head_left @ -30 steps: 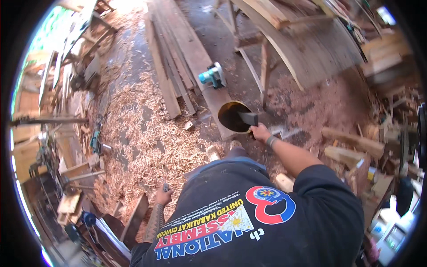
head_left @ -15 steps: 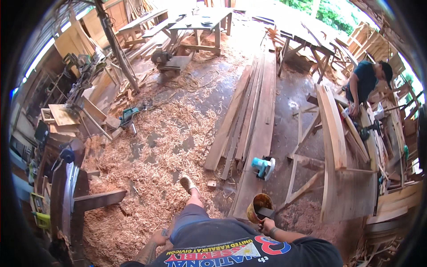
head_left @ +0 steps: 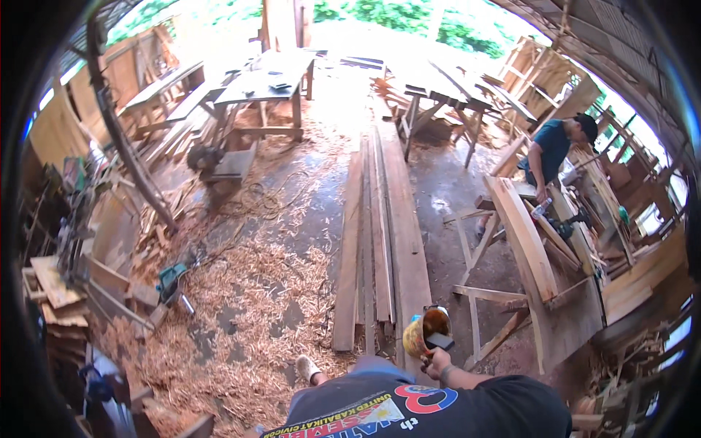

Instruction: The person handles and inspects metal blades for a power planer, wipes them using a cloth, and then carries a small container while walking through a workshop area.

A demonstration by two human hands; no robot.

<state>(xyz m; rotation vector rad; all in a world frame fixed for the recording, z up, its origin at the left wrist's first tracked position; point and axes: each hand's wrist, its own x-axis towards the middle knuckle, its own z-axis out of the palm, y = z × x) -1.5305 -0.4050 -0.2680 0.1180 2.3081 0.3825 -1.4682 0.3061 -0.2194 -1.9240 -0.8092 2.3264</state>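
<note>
My right hand (head_left: 438, 360) is closed at the near edge of a small yellow pail (head_left: 414, 340), stained brown and tilted. A dark grey rectangular block (head_left: 441, 341) shows at the pail's mouth, just above my fingers. Whether my fingers also touch the block, I cannot tell. The pail hangs over the near end of long brown planks (head_left: 403, 241) on the floor. Behind it a teal circular saw is almost wholly hidden. My left hand is out of view, below my dark printed shirt.
Wood shavings (head_left: 248, 314) cover the floor at left, where a teal power tool (head_left: 171, 279) lies. At right, trestles (head_left: 489, 296) carry thick boards (head_left: 522, 237); a person (head_left: 549, 150) in a cap bends over them. Work tables (head_left: 263, 89) stand at the back.
My view has tipped up and turned right, so the scene sits further left. My left hand has gone out of view. The right hand still holds the pail, which now covers most of the circular saw.
</note>
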